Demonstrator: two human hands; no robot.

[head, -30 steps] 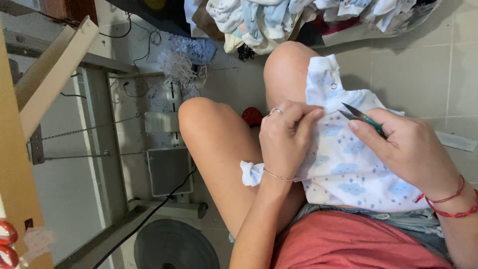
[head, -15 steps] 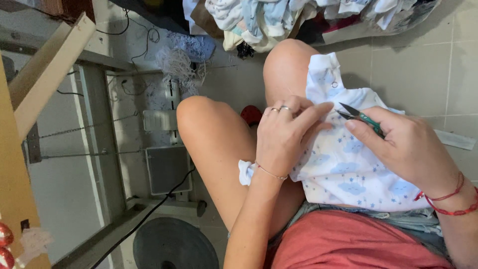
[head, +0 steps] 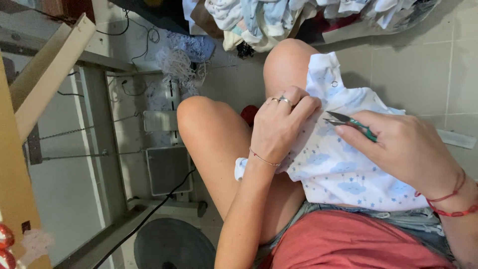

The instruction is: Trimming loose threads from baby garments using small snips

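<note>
A small white garment (head: 343, 169) printed with blue clouds and stars lies across my lap and right knee. My left hand (head: 281, 127), with rings on two fingers and a thin bracelet at the wrist, pinches the garment's edge near the knee. My right hand (head: 398, 147) holds small green-handled thread snips (head: 348, 122), their pointed blades aimed at the cloth just beside my left fingertips. Red cords circle my right wrist.
A heap of pale baby clothes (head: 279, 15) lies on the tiled floor beyond my knees. To the left stand a metal sewing-table frame (head: 99, 144) with a treadle pedal (head: 167, 169), a black cable and a round dark disc (head: 172, 246). A wooden board (head: 47, 74) leans at far left.
My left fingers have shifted slightly along the garment's edge. The snips stay close to the same spot; the view has drifted a little.
</note>
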